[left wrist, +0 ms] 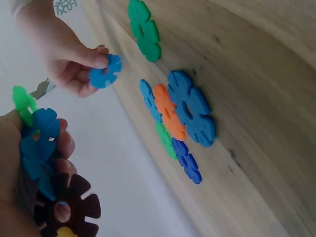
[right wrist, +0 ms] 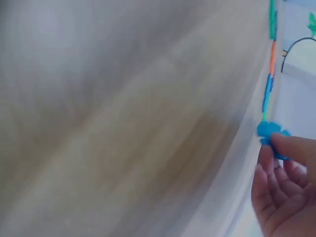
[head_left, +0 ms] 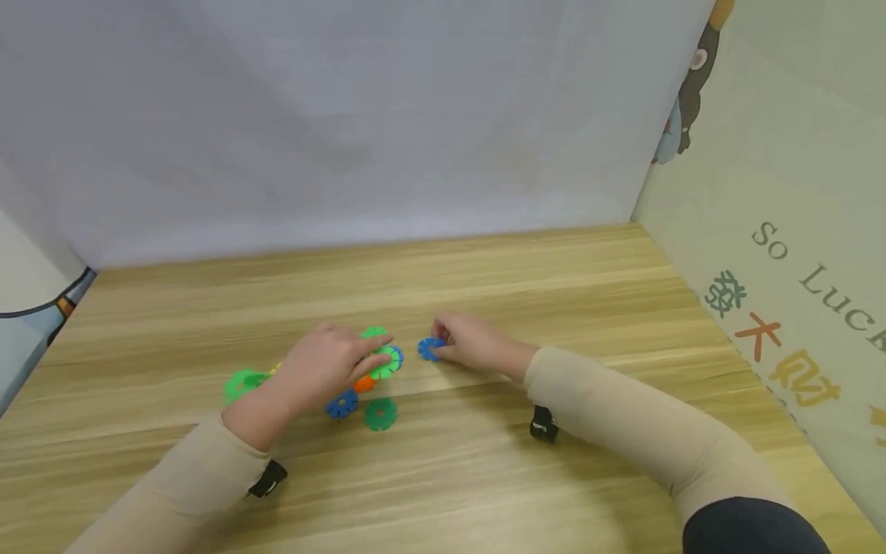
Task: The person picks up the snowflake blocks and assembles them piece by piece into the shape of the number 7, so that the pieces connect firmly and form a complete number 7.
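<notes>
Greyish-white sheeting [head_left: 346,138], matt and softly creased, hangs behind a counter [head_left: 588,285] with streaky, honey-toned wood grain. To the right stands a pale panel [head_left: 803,192] printed with lettering and a cartoon bird. Cream fabric sleeves [head_left: 623,408] cover both forearms, wrinkling near the right elbow. The left hand [head_left: 321,362] has a full grip, its fingers curled behind a cluster of discs [left wrist: 35,155]: overlapping, plastic-looking flower shapes in light green, blue and dark brown, with yellow at the lower end. The right hand [head_left: 477,344] is over the counter, its grip narrow. Flat on the counter near the left hand lie a blue disc [left wrist: 197,118] and an orange disc [left wrist: 173,121], lobed and holed at the centre, among smaller-looking ones; a green disc [left wrist: 148,39] lies just beside this group. Between right thumb and finger is pinched a small notched disc [left wrist: 109,76], bright blue, apart from the others.
</notes>
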Demonstrator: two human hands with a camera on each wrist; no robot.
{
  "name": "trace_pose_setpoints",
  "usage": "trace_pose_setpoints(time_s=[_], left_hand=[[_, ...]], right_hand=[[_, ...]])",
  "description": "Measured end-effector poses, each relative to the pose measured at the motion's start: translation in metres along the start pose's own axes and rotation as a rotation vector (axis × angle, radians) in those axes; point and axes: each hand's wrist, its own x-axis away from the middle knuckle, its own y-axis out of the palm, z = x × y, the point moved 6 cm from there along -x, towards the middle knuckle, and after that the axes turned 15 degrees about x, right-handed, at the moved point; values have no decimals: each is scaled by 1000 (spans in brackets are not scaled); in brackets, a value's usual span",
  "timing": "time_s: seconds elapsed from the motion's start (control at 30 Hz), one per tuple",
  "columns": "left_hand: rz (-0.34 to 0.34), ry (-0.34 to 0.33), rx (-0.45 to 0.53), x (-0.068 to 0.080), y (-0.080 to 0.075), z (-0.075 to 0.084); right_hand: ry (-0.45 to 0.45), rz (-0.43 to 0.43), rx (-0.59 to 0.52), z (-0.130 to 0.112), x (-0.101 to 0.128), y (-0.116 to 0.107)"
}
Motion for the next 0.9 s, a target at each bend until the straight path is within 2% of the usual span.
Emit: trace_pose_setpoints(time_s=[0.13,0.2,0.3,0.4,0.6,0.9], left_hand=[[77,71,-47,0,0,4],[94,84,-53,0,2,5],[96,96,-67,1,5,6],[86,113,-83,0,5,7],[-10,-33,14,-6,7,5],[-13,-36,-15,-8,5,6]], right_hand=[[-125,72,-158,-13,14,-11],[-195,106,-231,-20,22,-18],[-240,146,-292,-29,33,-25],[-239,172,-286,-34,38,-29],[-216,163,-255,-33,39,-30],[-213,160,-157,-36,41,-29]])
